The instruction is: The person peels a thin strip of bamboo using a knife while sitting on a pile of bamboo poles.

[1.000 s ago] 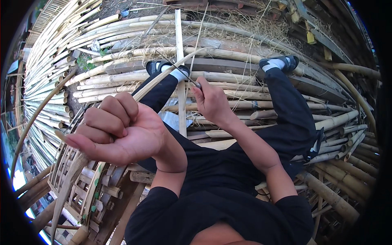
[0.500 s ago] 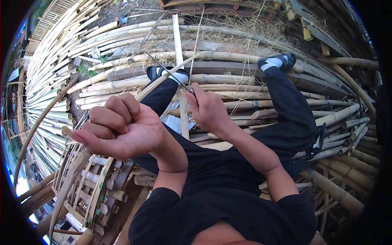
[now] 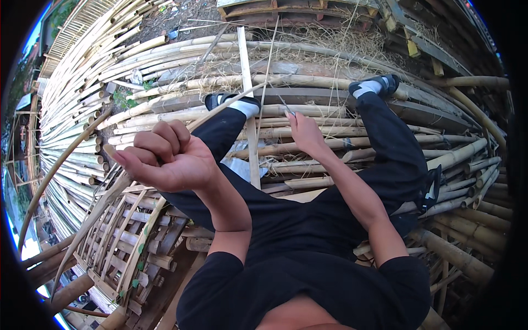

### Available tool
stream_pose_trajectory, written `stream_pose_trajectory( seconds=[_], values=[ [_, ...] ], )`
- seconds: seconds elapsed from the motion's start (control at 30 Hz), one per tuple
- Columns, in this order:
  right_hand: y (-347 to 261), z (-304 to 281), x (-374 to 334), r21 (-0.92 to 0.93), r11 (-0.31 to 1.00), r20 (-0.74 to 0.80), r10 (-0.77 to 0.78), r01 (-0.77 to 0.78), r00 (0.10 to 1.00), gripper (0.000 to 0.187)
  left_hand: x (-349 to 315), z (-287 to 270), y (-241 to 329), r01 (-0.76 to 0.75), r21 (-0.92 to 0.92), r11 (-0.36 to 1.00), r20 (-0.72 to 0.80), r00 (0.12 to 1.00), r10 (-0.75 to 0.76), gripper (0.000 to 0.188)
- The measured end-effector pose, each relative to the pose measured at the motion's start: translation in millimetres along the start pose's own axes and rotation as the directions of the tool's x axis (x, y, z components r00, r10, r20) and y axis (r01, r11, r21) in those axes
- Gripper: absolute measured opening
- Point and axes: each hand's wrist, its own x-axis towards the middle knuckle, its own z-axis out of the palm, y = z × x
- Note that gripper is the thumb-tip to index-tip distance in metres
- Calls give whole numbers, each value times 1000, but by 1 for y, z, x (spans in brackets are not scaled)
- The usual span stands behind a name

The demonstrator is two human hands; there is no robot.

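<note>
My left hand [image 3: 173,157] is closed around a long split bamboo strip [image 3: 225,104]. The strip's narrow end points away past my left foot, and its frayed, wider tail hangs down toward the lower left. To the right, my right hand [image 3: 307,133] is closed on a knife [image 3: 286,105]. Its handle is mostly hidden in my fingers, and the thin blade points up and left, apart from the strip. Between my legs lies a pale flat slat [image 3: 250,132], running lengthwise across the poles.
Bamboo poles [image 3: 308,80] lie crosswise under my feet, with more stacked at the left [image 3: 71,132] and right [image 3: 462,176]. A slatted bamboo frame [image 3: 121,236] stands at my lower left. Dry shavings [image 3: 330,47] cover the ground near a wooden pallet [image 3: 297,12].
My right hand has moved right and slightly down, taking the knife away from the strip; the blade now looks shorter. My left hand has shifted slightly, still holding the strip.
</note>
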Motion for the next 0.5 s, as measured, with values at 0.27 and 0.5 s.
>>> stream_pose_trajectory(
  seconds=[0.27,0.5],
  values=[
    [-98,-45,-34,189,937,-22,-296,295,955,33,1,7,0,-14,-22,1000,56,998,15,47],
    [-43,1,13,83,993,-86,-71,78,994,36,1,10,0,1,-35,999,59,998,1,47]
  ],
)
